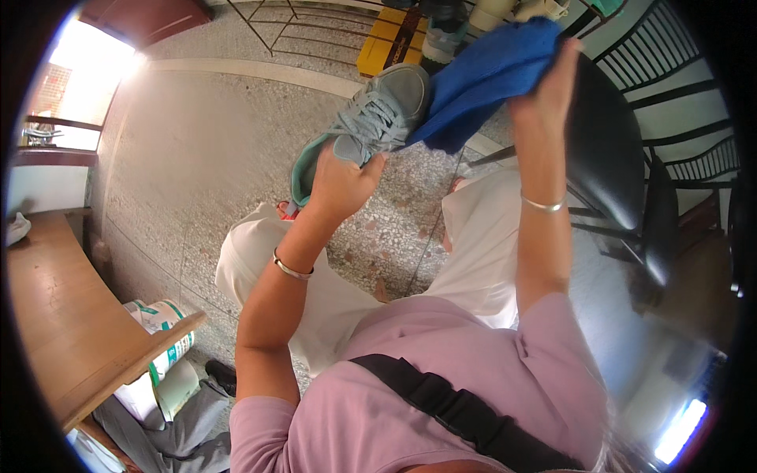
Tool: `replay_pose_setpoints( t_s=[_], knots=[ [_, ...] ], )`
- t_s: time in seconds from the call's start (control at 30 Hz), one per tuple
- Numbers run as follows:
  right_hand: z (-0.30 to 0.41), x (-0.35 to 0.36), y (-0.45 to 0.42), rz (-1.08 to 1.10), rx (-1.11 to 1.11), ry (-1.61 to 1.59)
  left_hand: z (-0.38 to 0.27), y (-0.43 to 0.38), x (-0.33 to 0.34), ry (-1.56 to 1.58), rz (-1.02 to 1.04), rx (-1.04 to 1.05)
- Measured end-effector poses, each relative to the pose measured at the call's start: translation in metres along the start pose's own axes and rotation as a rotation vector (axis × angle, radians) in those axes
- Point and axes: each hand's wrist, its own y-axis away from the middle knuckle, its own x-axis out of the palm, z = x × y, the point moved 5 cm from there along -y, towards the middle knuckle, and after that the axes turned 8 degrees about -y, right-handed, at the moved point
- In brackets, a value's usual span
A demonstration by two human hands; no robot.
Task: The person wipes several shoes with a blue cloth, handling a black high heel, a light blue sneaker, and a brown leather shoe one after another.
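Observation:
A grey lace-up sneaker (384,106) with a pale green lining is held up above the floor, its toe pointing away from me. My left hand (349,180) grips it by the tongue and the ankle opening, with part of the hand inside the shoe. In my right hand (547,97) is a blue cloth (485,77), held by its right end. The cloth stretches left and its edge lies against the side of the sneaker; I cannot tell whether it presses on it. My right fingertips are partly hidden and blurred.
A metal wire rack (319,35) at the top has a yellow shoebox (390,38) and other shoes (443,41). Black chairs (609,142) stand at the right. A wooden table (77,307) is at the left, with white buckets (168,331) and another person's grey-trousered leg (183,420) beside it. The floor (189,154) is speckled terrazzo.

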Motion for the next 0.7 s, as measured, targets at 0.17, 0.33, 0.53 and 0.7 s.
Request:
replay_pose_setpoints(
  t_s=[0.17, 0.33, 0.53, 0.7],
  knots=[
    [-0.053, 0.029, 0.056, 0.518, -0.094, 0.95, -0.015, -0.01, 0.003, -0.084, 0.012, 0.068],
    [-0.084, 0.028, 0.072, 0.721, -0.888, 1.487, -0.013, 0.0, 0.012, -0.086, 0.022, 0.047],
    [-0.085, 0.018, 0.046, 0.384, -0.882, 1.514, -0.029, 0.002, 0.012, -0.256, 0.07, 0.117],
    [-0.077, 0.004, 0.019, 0.126, -0.52, 1.437, -0.036, 0.005, 0.009, -0.363, -0.026, 0.22]
  ],
)
